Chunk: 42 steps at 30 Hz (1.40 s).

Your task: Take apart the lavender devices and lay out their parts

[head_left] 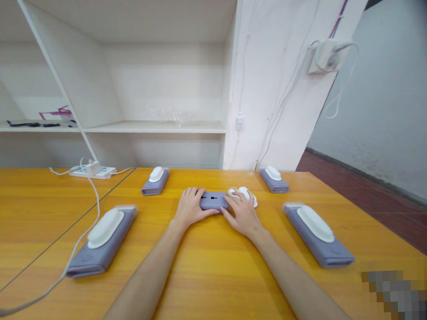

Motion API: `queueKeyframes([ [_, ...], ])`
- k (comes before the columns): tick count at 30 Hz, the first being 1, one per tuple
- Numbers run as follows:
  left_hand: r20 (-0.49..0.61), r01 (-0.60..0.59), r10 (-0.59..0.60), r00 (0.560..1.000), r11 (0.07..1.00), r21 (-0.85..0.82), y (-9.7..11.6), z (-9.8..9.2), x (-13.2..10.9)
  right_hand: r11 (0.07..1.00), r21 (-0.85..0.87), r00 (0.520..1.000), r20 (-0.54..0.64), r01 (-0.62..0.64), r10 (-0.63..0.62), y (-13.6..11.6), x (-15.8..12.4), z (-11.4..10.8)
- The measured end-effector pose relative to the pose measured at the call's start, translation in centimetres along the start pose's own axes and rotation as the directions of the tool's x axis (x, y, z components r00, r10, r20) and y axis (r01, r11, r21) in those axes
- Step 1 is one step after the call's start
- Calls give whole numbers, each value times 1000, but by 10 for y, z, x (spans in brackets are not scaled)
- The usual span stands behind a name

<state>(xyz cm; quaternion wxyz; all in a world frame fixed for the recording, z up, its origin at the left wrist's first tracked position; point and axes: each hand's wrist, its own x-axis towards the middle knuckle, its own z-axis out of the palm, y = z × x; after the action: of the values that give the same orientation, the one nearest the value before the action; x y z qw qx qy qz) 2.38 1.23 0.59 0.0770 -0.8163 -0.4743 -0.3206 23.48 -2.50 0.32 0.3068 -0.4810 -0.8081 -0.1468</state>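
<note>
A purple-grey box (212,202) with dark plug-shaped slots on its upper face lies in the middle of the table, between my two hands. My left hand (190,208) grips its left end, thumb along the near edge and fingers curled at the far side. At the right end, my right hand (243,213) has its thumb and nearest finger against the box. The other right fingers reach over white rounded pieces (253,199) just beside the box; they partly hide these, and I cannot tell whether they press on them.
Similar purple-grey boxes topped with white oval pieces stand near left (102,242), far left (155,181), far right (273,178) and near right (318,235). A white cable (95,217) runs from a power strip (93,172) across the table's left. Shelves (155,126) rise behind.
</note>
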Motion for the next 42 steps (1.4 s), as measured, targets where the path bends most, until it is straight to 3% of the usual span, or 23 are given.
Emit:
queueKeyframes([
  [9, -165, 219, -226, 960, 974, -60, 3, 8, 2, 998, 54, 996, -80, -27, 31, -12, 3, -1],
  [13, -213, 343, -407, 888, 896, -281, 6, 12, 7, 998, 56, 992, -121, -36, 43, -17, 3, 2],
  [16, -144, 403, -562, 815, 727, -556, 10, 15, 13, 995, 100, 993, -112, -21, 32, -21, 2, 4],
  [19, 18, 384, -630, 776, 449, -807, 19, 18, 17, 980, 191, 998, -18, 56, -54, -25, 1, 6],
  [22, 147, 332, -596, 789, 214, -919, 31, 20, 17, 962, 256, 994, 27, 93, -103, -28, 0, 8],
  [24, 215, 335, -542, 812, 130, -933, 38, 22, 15, 959, 277, 997, 23, 65, -74, -29, 0, 9],
  [29, 290, 369, -480, 828, 75, -926, 42, 26, 13, 941, 337, 999, 49, -37, 22, -27, -1, 10],
  [35, 218, 325, -518, 827, 124, -938, 41, 31, 11, 877, 451, 986, 100, -168, 137, -24, 0, 12],
  [42, 210, 288, -501, 840, 82, -954, 44, 29, 9, 761, 599, 967, 107, -248, 231, -22, 3, 13],
])
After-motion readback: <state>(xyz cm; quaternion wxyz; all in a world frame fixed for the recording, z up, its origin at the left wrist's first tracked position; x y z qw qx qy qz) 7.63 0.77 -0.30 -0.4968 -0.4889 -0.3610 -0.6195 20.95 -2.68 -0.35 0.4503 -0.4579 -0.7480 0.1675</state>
